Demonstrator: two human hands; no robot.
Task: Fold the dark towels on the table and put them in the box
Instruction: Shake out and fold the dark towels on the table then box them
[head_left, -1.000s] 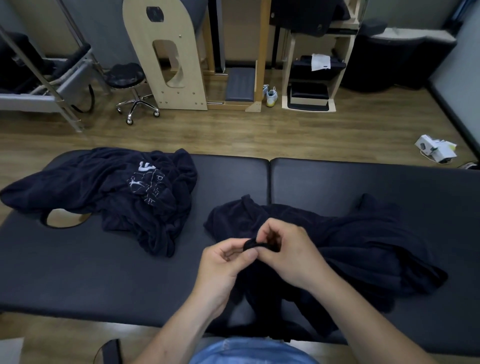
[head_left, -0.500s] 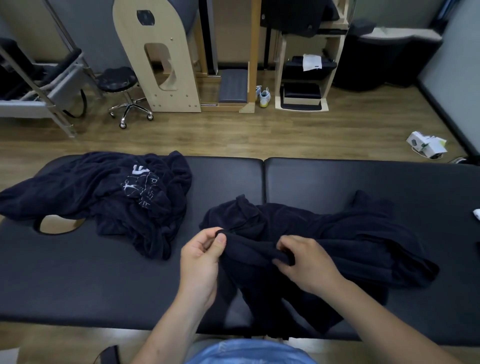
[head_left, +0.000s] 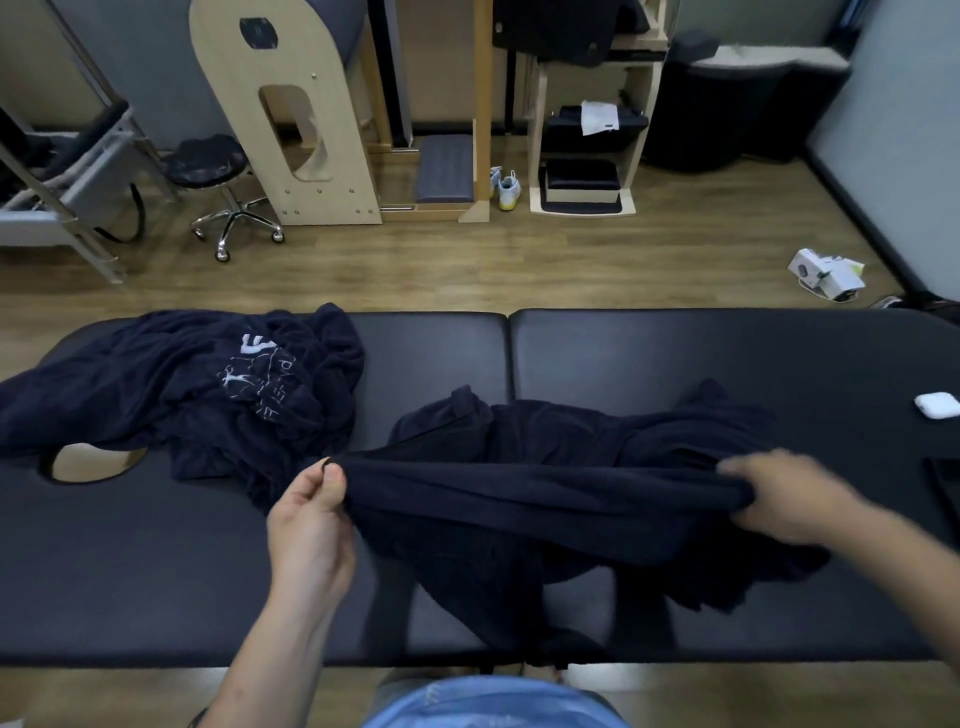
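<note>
A dark navy towel (head_left: 545, 499) lies crumpled across the middle of the black padded table (head_left: 675, 353), its near part hanging over the front edge. My left hand (head_left: 311, 514) pinches one corner of its top edge. My right hand (head_left: 779, 493), blurred, grips the same edge further right, so the edge is stretched between them. A second dark towel (head_left: 197, 395) with white print lies bunched at the table's left end. No box is in view.
A small white case (head_left: 933, 405) rests on the table's right side. A face hole (head_left: 91, 460) opens in the table at the left. Beyond the table, on the wood floor, stand a stool (head_left: 218, 171), wooden equipment (head_left: 301, 114) and a white carton (head_left: 826, 270).
My hands, together at the towel's edge a second ago, have drawn apart. The right hand has slid far to the right along the edge, pulling it taut.
</note>
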